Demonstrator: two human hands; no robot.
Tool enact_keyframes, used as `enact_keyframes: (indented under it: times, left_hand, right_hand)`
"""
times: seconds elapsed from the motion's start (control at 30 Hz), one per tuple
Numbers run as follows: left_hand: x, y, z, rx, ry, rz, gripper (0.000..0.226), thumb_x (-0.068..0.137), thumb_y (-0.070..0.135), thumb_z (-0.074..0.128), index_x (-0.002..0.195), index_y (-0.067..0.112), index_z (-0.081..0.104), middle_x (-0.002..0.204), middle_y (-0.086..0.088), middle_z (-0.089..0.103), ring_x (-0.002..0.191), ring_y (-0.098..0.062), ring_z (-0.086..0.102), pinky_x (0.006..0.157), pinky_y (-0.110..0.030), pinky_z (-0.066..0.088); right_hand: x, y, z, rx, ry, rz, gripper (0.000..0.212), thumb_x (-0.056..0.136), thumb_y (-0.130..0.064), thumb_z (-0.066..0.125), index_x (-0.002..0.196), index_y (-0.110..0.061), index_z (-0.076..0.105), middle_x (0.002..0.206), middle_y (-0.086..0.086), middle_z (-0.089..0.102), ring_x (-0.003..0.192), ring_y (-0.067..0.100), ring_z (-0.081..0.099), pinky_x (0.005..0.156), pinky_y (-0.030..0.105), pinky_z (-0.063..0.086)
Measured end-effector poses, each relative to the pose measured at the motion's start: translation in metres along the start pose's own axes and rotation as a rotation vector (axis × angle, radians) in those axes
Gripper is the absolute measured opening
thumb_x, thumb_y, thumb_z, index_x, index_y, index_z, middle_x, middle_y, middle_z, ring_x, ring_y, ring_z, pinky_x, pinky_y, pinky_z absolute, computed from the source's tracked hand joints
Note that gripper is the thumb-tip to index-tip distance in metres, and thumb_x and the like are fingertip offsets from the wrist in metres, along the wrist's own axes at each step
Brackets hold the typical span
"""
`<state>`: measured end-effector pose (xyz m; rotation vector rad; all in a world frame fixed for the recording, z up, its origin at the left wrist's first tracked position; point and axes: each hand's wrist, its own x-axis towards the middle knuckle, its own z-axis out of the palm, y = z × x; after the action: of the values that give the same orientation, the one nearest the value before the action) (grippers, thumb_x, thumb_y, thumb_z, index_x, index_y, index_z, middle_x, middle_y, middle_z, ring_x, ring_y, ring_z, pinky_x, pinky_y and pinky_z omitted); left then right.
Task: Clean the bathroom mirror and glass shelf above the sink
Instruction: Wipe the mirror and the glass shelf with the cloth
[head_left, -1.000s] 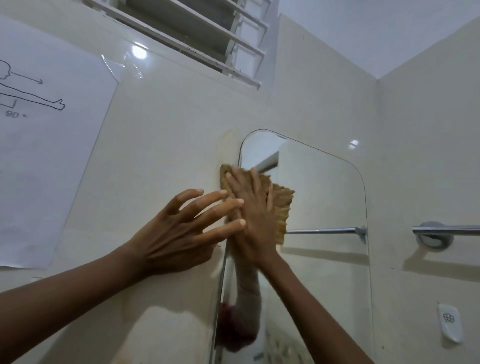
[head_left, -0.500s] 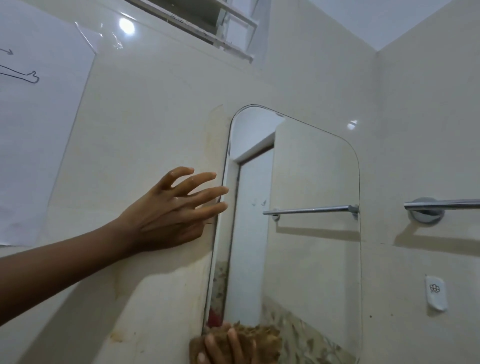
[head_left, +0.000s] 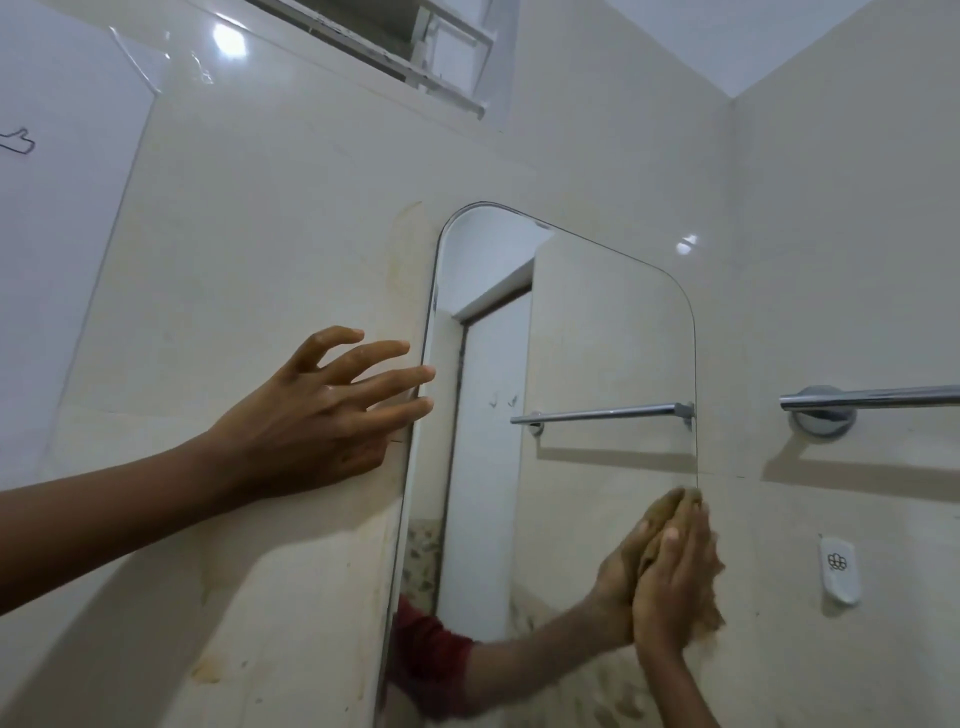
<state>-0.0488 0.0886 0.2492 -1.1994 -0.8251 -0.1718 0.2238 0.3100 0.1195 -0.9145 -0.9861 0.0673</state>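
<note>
Head view: nearest, the left hand is laid against the tiled wall just beside the left edge of the mirror. Its fingers are spread and relaxed with nothing held, and two fingertips reach over the glass edge. Lower right, the right hand is flattened on the mirror near its right edge. The fingers are kept straight and together, and a brown cloth is pressed beneath them, its ragged fringe showing past the hand.

The cloth is judged soft, limp and light, so it is better bunched under a flat palm than pinched. The mirror is judged rigid, slick and brittle, with a bare frameless edge. Steadying is best done from the wall beside it, with moderate pressure on the glass. No glass shelf is in view.

Farther off, a chrome towel rail is fixed to the side wall, with a white plastic hook below it. A paper sheet is taped at far left, and a louvred window is set above.
</note>
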Motion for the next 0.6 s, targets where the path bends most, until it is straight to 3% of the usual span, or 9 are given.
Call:
enact_keyframes:
  times: [0.1,0.3,0.4,0.6]
  left_hand:
    - [0.000,0.001,-0.001,-0.005,-0.010,0.006,0.036,0.085,0.033,0.042,0.114,0.026,0.062,0.131,0.000,0.060,0.121,-0.026,0.056,0.099,-0.043,0.028]
    - [0.001,-0.001,-0.002,-0.009,-0.022,0.013,0.038,0.083,0.035,0.041,0.113,0.025,0.064,0.128,-0.002,0.063,0.117,-0.026,0.059,0.099,-0.042,0.028]
    - [0.002,-0.001,-0.001,-0.019,-0.028,0.007,0.039,0.083,0.035,0.040,0.113,0.025,0.064,0.128,-0.002,0.063,0.115,-0.025,0.060,0.100,-0.042,0.027]
    - [0.000,-0.002,0.003,0.009,-0.058,0.021,0.041,0.083,0.037,0.040,0.117,0.025,0.061,0.131,-0.003,0.060,0.117,-0.027,0.059,0.100,-0.043,0.027]
  right_hand:
    - [0.065,-0.035,0.016,0.079,0.002,-0.073,0.046,0.100,-0.025,0.028,0.144,-0.013,0.031,0.148,0.017,0.038,0.135,0.036,0.036,0.112,0.051,0.028]
    - [0.148,-0.144,0.049,0.115,-0.057,-0.156,0.045,0.100,-0.033,0.022,0.144,-0.024,0.029,0.152,0.008,0.032,0.141,0.030,0.028,0.115,0.053,0.020]
    - [0.149,-0.186,0.062,0.116,-0.070,-0.252,0.045,0.100,-0.035,0.021,0.144,-0.027,0.027,0.153,0.005,0.031,0.142,0.027,0.026,0.116,0.052,0.019]
    - [0.091,-0.254,0.079,0.193,-0.201,-0.643,0.043,0.100,-0.024,0.031,0.144,-0.026,0.032,0.155,-0.005,0.029,0.147,0.019,0.015,0.119,0.048,0.010]
